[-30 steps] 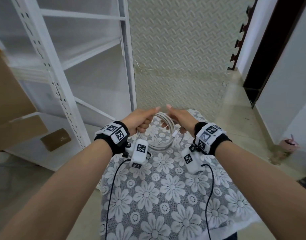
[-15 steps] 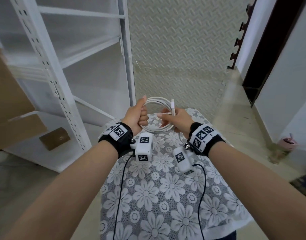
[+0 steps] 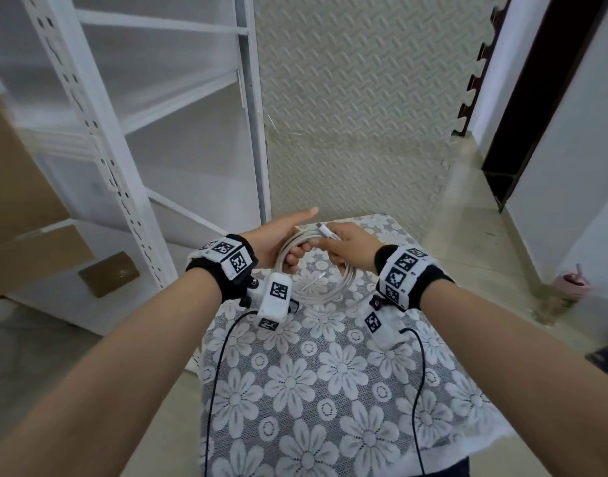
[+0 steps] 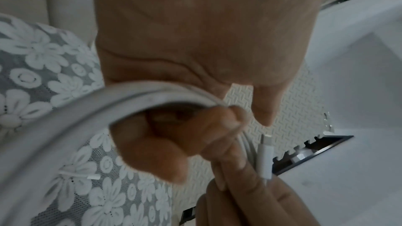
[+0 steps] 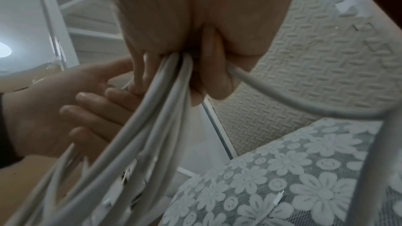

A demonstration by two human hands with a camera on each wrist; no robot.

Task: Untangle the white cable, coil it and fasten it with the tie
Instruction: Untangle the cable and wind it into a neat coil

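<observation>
The white cable (image 3: pixel 325 297) is wound into a coil of several loops and held above the far end of the table. My left hand (image 3: pixel 294 242) grips the coil's top from the left, fingers curled under the strands (image 4: pixel 130 95) and thumb stretched out. My right hand (image 3: pixel 330 241) pinches the same bundle (image 5: pixel 152 118) from the right, with the cable's plug end (image 3: pixel 325 231) sticking out past its fingertips (image 4: pixel 264 159). A short thin white piece that looks like the tie (image 3: pixel 311 282) lies on the cloth below the coil (image 4: pixel 82 175).
The small table (image 3: pixel 295 390) has a grey cloth with white flowers. A white metal shelf rack (image 3: pixel 123 166) stands to the left, with cardboard boxes (image 3: pixel 20 201) beside it. Grey foam mats (image 3: pixel 357 115) cover the wall ahead. A pink cup (image 3: pixel 571 284) sits on the floor at right.
Both hands have come down from a raised position, and the coil now hangs lower over the table. The plug end has tipped from upright to pointing left. My left thumb has straightened.
</observation>
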